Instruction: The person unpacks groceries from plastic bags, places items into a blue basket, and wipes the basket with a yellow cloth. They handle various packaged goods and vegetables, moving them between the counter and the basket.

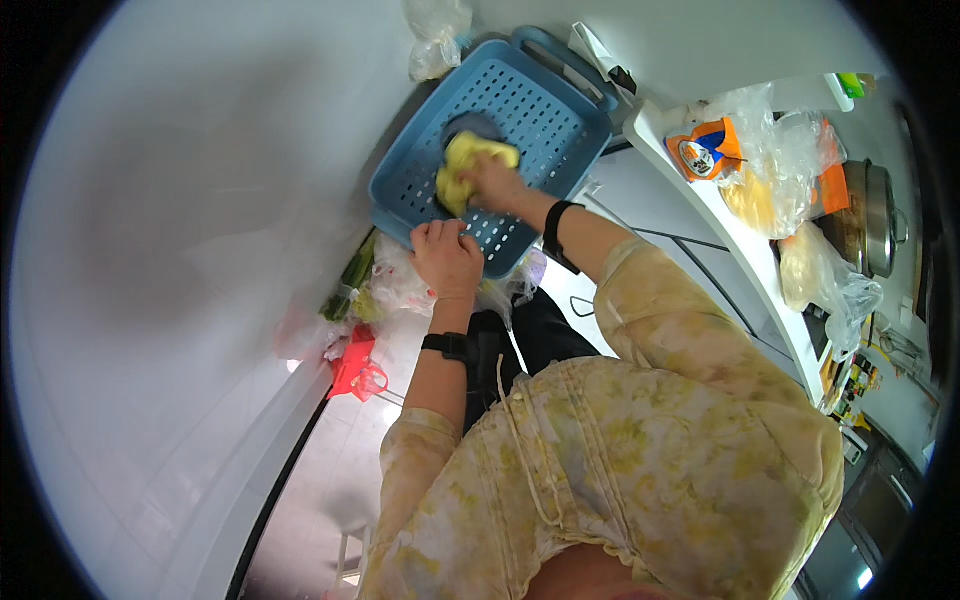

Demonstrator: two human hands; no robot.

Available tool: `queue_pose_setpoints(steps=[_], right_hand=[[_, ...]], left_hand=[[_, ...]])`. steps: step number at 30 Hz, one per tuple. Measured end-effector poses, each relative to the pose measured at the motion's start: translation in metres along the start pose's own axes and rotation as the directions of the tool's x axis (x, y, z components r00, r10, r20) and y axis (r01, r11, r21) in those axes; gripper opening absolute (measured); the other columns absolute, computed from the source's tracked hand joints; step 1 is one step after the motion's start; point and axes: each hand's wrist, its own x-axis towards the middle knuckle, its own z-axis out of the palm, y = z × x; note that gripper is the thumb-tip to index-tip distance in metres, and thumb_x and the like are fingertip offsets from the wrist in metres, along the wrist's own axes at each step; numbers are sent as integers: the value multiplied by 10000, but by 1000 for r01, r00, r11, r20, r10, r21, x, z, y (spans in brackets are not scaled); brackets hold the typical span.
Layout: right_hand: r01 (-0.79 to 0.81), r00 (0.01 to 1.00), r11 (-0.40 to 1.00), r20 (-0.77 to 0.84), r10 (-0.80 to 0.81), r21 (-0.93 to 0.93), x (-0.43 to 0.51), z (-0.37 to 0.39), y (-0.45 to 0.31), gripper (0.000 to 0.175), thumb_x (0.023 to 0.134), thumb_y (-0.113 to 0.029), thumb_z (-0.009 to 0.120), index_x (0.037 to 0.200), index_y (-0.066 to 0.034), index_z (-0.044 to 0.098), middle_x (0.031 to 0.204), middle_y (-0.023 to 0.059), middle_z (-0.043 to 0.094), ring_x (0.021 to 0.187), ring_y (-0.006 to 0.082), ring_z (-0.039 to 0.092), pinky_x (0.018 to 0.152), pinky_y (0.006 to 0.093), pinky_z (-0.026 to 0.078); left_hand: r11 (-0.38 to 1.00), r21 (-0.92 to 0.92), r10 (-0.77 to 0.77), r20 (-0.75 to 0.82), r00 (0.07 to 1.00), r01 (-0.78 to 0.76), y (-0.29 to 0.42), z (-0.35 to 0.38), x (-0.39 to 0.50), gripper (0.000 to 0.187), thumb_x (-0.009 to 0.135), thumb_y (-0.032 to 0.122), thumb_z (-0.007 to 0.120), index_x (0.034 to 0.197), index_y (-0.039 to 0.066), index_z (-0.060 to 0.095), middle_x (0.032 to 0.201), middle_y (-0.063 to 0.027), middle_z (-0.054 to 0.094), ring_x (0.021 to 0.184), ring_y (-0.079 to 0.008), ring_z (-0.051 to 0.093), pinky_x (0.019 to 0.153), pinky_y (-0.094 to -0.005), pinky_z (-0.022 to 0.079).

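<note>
A blue perforated plastic basket (574, 161) with rounded corners and a looped handle at its far end stands before me. My right hand (495, 184) is inside it, gripping a crumpled yellow cloth (476, 154), slightly blurred, over the basket's bottom. Beside the cloth, a dark grey round patch (471, 124) shows on the bottom; I cannot tell what it is. My left hand (450, 255) rests on the basket's near rim, fingers bent over the edge. Black bands circle both wrists.
Below the basket on the left lie green vegetables (360, 274), plastic bags (401, 277) and a red bag (356, 367). A white counter (720, 217) on the right carries an orange package (705, 150), clear bags (780, 172) and a lidded metal pot (874, 217). A pale wall (187, 187) rises at left.
</note>
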Motion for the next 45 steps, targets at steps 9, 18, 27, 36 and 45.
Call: queue_pose_setpoints(steps=[9, 18, 27, 36, 45], right_hand=[[-230, 919, 899, 220, 327, -373, -7, -73, 98, 411, 884, -193, 612, 1292, -194, 561, 1296, 197, 515, 1134, 357, 598, 869, 436, 541], [-131, 886, 989, 456, 83, 73, -27, -4, 0, 431, 784, -182, 697, 1212, -169, 644, 1281, 197, 531, 1137, 358, 589, 944, 422, 501], [-550, 813, 807, -83, 576, 216, 2, -45, 68, 429, 857, -165, 628, 1285, -176, 599, 1207, 220, 541, 982, 393, 644, 846, 454, 550], [132, 859, 991, 499, -117, 7, -57, 3, -38, 313, 823, -211, 654, 1130, -172, 697, 1201, 111, 610, 1036, 348, 643, 810, 441, 529], [-115, 990, 113, 123, -66, 987, -218, -177, -32, 363, 901, -107, 615, 1258, -40, 597, 1140, 45, 662, 1043, 144, 616, 854, 278, 500]], left_hand=[[998, -56, -16, -21, 1000, 15, 1, -3, 2, 89, 714, 150, 608, 779, 190, 655, 843, 39, 611, 1004, -240, 542, 737, -472, 414], [999, -45, -18, -6, 1000, 18, 4, -3, 2, 94, 720, 142, 606, 781, 188, 659, 834, 38, 612, 999, -243, 540, 745, -471, 411], [999, -54, 7, 18, 1000, -6, 2, -6, 1, 130, 734, 143, 591, 823, 187, 675, 895, 40, 635, 1010, -251, 540, 793, -461, 415], [985, -147, 89, -6, 996, -89, 0, -5, 2, 204, 769, 133, 554, 930, 163, 676, 962, -23, 649, 1036, -293, 534, 805, -482, 441], [982, -131, 151, 107, 983, -136, -9, -14, -1, 254, 813, 170, 601, 1057, 140, 665, 1058, -32, 654, 1103, -299, 515, 861, -475, 451]])
